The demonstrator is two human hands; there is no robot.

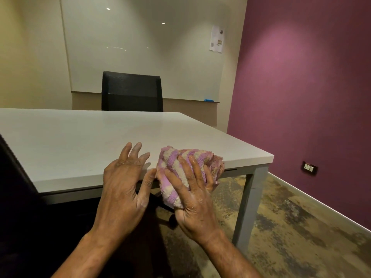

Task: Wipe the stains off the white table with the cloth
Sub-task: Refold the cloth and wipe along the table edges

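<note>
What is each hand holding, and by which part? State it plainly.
The right hand grips the bunched pink and cream cloth around its near, lower part, at the edge of the white table. The left hand holds nothing; its fingers are spread open.

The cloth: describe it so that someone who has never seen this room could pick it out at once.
Start at the white table that fills the middle of the view and follow its near edge toward the right-hand corner. There the right hand grips a bunched cloth against that edge, with the left hand spread open beside it. It is fluffy, striped pink and cream, and the only soft thing in view.
</note>
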